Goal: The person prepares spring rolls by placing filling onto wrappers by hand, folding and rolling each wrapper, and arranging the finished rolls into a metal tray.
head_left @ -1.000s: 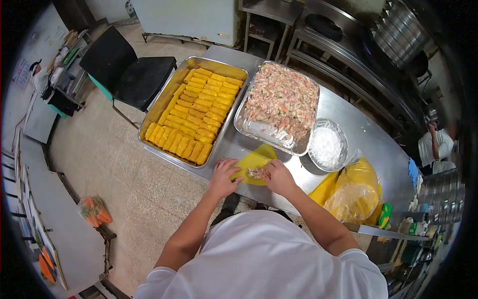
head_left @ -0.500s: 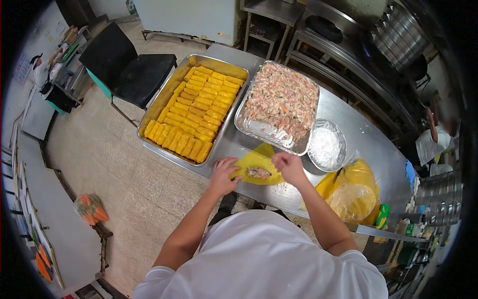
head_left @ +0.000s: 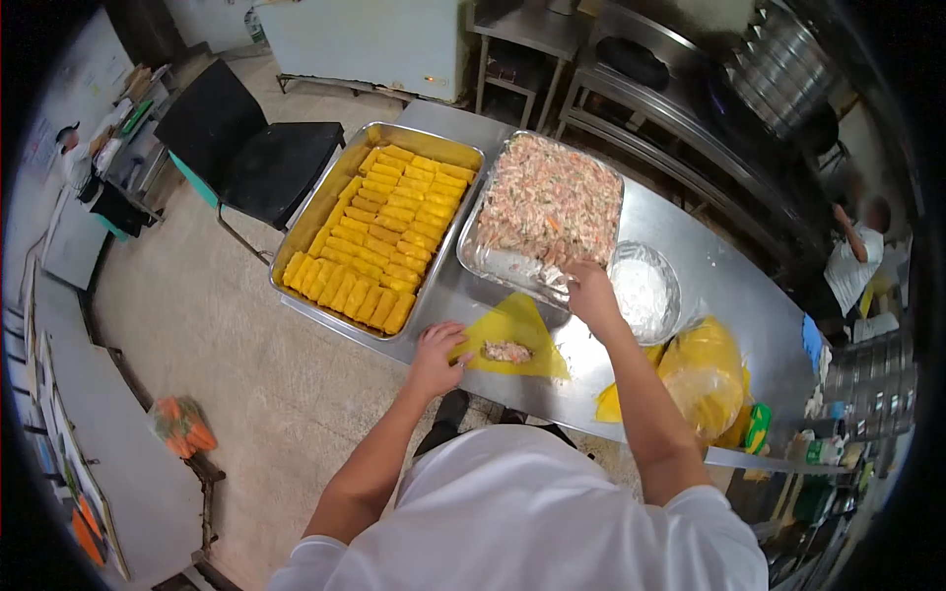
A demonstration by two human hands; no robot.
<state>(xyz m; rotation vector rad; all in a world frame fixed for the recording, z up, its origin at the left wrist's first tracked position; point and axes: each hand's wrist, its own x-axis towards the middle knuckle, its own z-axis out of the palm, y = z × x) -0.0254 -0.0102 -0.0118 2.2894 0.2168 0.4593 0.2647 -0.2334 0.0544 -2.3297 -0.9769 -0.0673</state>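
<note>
A yellow wrapper sheet [head_left: 512,322] lies flat on the steel table, with a small log of minced filling [head_left: 506,352] on its lower part. My left hand [head_left: 439,357] rests at the wrapper's left corner, fingers apart. Over the near right corner of a metal tray [head_left: 512,268], my right hand [head_left: 593,295] has its fingers curled at the edge of the mixed meat filling [head_left: 557,197]; whatever they grip is hidden. Left of that tray, a deeper pan [head_left: 296,232] holds rows of yellow rolls [head_left: 389,222].
A round metal bowl [head_left: 645,294] with white contents stands right of the filling tray. Yellow wrappers in a plastic bag [head_left: 705,374] lie at the table's right. Beyond the pan is a black chair [head_left: 246,148]. A co-worker [head_left: 855,261] stands far right, another person [head_left: 77,163] far left.
My right hand has moved up and right from the wrapper to the filling tray's near corner. The wrapper's right side now lies spread out. My left hand stays at the left corner.
</note>
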